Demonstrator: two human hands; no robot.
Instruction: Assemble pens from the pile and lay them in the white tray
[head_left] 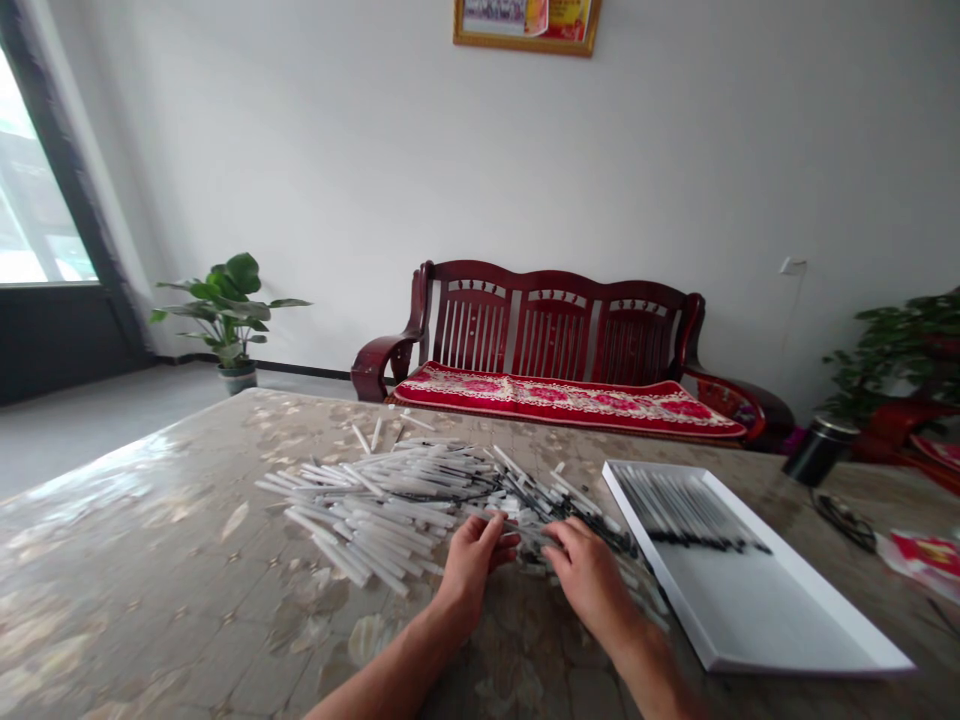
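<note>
Over the front of a heap of loose pen parts, my left hand (474,548) pinches a thin, translucent pen barrel (526,531) between thumb and fingers. The barrel runs across to my right hand (583,562), whose closed fingers grip its other end; blur hides the exact tip. Many whitish barrels (375,525) lie piled to the left and behind my hands. Darker pieces, some black, are mixed into the heap (540,492) at its right side. In a shallow white box (780,600) to the right, a row of clear pens with black ends (682,505) lies side by side.
A patterned cover lies on the table (187,560). Farther right stand a black cylindrical container (819,450), a dark cable (844,520) and a red and white packet (926,560). Beyond the table is a wooden bench (555,330) with a red cushion; a potted plant (234,305) stands left.
</note>
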